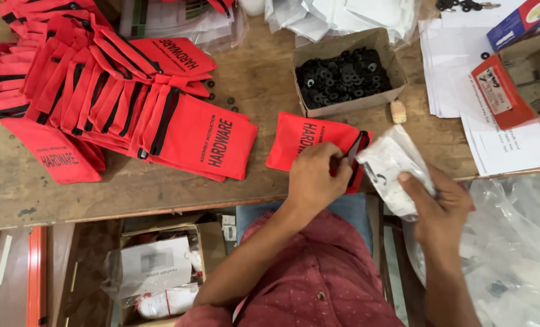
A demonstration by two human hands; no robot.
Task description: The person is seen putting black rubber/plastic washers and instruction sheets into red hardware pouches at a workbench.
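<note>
A red fabric pouch (303,138) with black lettering and a black-trimmed mouth lies on the wooden table (130,184) near its front edge. My left hand (315,175) grips the pouch at its open right end. My right hand (436,209) holds a clear plastic packet of small white and dark parts (391,166), whose upper end sits at the pouch's mouth.
A big heap of the same red pouches (100,91) covers the table's left. A cardboard box of black washers (346,75) stands behind the pouch. Papers (512,142) and an orange box (503,91) lie right. Clear bags (518,242) pile at lower right.
</note>
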